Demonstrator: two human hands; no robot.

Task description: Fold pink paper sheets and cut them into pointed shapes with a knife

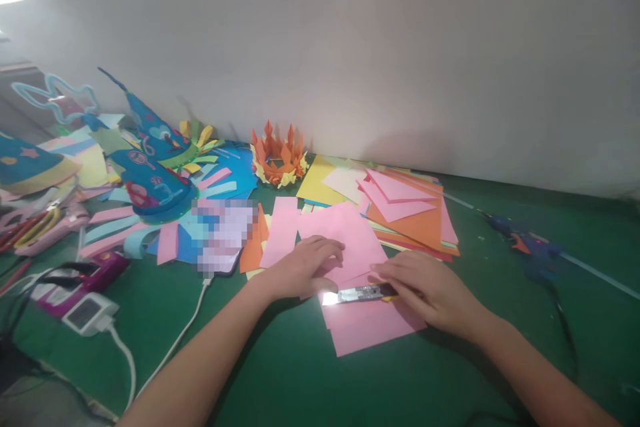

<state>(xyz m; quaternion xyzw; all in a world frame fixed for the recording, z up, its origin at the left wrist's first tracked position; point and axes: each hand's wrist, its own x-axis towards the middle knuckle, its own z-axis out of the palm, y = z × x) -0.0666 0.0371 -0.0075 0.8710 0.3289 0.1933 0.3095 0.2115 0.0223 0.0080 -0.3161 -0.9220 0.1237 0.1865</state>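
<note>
nearby, on the green tabletop (280,373), lies a loose, skewed stack of flat pink paper sheets (377,332). across it sits a slim silver metal cutter with a dark end (364,293); the right hand (433,290) has its fingers closed around that dark end. the left hand (303,267) rests on the pink sheets, fingers loosely bent and grasping nothing visible, its thumb near the cutter's bright tip. farther left, a partly pixelated phone (235,233) joins a white cable (185,333); well to the right lies a dark blue glue gun (537,253). beyond the hands spreads a pile of pink and orange papers (417,219), and behind, an orange and pale yellow paper crown (278,159) stands by the pale wall (400,53).
</note>
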